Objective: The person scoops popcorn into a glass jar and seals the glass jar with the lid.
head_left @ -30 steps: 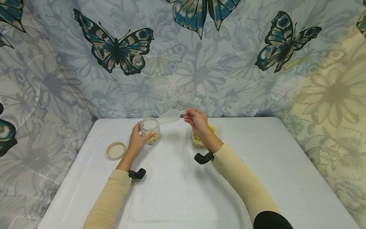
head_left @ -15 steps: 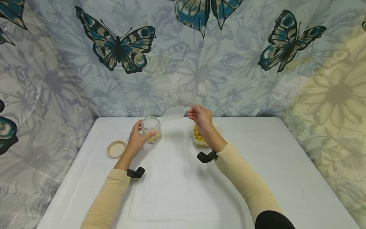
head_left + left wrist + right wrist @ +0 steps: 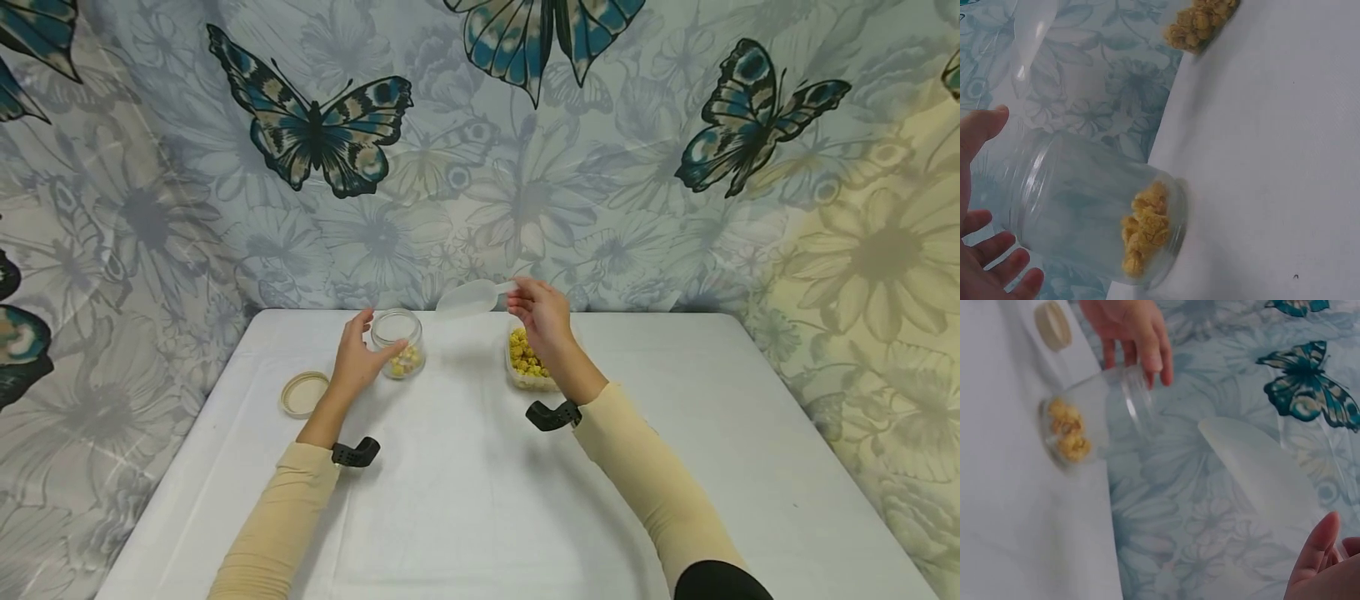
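Note:
A clear jar [image 3: 397, 325] stands upright on the white table, with a few yellow popcorn pieces [image 3: 1146, 231] at its bottom. My left hand [image 3: 358, 358] is spread beside the jar; thumb and fingers look slightly away from the glass in the left wrist view. Level with the jar's mouth and to its right, my right hand [image 3: 545, 319] pinches a translucent plastic scoop [image 3: 468, 297] by its handle. The scoop's bowl points left, and I see nothing in it. Below my right hand sits a clear container [image 3: 534, 384] of popcorn [image 3: 522, 354], partly hidden by the forearm.
A round beige-rimmed lid [image 3: 303, 394] lies on the table [image 3: 465, 500] left of the jar, close to my left forearm. Behind the table's far edge hangs a butterfly-patterned cloth [image 3: 525, 208].
The right hand has moved rightward with the scoop, away from the jar and uncovering more of the container. The left hand's fingers have loosened from the jar.

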Action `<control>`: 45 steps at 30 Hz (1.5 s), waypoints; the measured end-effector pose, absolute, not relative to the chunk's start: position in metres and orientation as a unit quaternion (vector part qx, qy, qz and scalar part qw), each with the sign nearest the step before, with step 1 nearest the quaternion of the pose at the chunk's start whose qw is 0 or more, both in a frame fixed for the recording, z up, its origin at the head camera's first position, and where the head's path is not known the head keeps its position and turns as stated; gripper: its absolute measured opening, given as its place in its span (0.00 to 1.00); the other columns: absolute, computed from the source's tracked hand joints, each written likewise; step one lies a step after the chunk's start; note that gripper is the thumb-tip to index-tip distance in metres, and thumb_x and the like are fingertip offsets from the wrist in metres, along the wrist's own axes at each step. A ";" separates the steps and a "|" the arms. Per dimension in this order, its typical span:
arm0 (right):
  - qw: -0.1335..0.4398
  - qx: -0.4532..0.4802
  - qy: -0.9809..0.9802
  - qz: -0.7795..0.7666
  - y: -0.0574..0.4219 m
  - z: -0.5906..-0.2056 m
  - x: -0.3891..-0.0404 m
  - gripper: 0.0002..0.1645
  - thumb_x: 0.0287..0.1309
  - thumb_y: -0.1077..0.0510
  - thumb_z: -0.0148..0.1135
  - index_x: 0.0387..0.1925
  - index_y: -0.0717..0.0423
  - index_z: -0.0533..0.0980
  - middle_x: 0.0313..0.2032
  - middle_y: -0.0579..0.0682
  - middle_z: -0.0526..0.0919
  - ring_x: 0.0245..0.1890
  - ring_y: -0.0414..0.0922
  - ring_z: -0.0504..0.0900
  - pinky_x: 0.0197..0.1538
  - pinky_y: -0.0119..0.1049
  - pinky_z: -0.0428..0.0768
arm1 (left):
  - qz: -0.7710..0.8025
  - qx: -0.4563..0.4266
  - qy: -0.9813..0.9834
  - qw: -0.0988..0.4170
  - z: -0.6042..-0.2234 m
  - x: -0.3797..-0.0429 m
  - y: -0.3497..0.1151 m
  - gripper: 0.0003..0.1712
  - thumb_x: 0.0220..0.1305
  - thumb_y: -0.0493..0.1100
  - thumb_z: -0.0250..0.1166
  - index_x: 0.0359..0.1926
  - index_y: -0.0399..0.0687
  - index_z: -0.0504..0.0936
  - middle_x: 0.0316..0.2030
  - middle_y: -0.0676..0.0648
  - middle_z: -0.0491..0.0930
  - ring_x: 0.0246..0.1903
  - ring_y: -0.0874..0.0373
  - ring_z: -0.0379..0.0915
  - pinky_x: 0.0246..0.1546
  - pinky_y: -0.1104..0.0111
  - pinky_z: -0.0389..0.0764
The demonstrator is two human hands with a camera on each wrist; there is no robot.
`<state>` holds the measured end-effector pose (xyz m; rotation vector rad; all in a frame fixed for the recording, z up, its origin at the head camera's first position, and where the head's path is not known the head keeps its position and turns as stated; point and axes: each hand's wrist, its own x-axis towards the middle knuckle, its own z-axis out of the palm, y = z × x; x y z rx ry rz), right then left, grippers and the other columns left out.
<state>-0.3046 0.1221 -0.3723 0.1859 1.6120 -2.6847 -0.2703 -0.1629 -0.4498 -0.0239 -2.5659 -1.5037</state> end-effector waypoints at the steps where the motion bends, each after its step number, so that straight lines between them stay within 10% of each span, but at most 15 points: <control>1: 0.001 0.059 0.511 -0.857 0.124 -0.372 -0.304 0.06 0.69 0.61 0.54 0.39 0.60 0.76 0.20 0.47 0.80 0.20 0.38 0.79 0.27 0.24 0.80 | -0.504 -0.011 -0.859 0.091 -0.448 -0.270 -0.162 0.50 0.58 0.53 0.70 0.74 0.41 0.55 0.69 0.36 0.59 0.68 0.41 0.56 0.67 0.48 0.64; 31: -0.046 0.048 0.463 -0.884 0.199 -0.360 -0.299 0.08 0.70 0.62 0.52 0.38 0.62 0.77 0.21 0.49 0.79 0.21 0.40 0.78 0.25 0.26 0.79 | -0.532 -0.134 -0.820 0.166 -0.421 -0.266 -0.107 0.39 0.59 0.48 0.70 0.69 0.44 0.66 0.68 0.41 0.63 0.70 0.44 0.56 0.70 0.44 0.59; 45: -0.085 0.105 0.468 -0.874 0.226 -0.373 -0.299 0.05 0.66 0.63 0.57 0.37 0.61 0.77 0.19 0.49 0.80 0.18 0.40 0.78 0.22 0.27 0.79 | -0.509 -0.161 -0.837 0.122 -0.433 -0.265 -0.072 0.39 0.60 0.50 0.70 0.68 0.45 0.67 0.66 0.41 0.65 0.68 0.44 0.61 0.68 0.47 0.65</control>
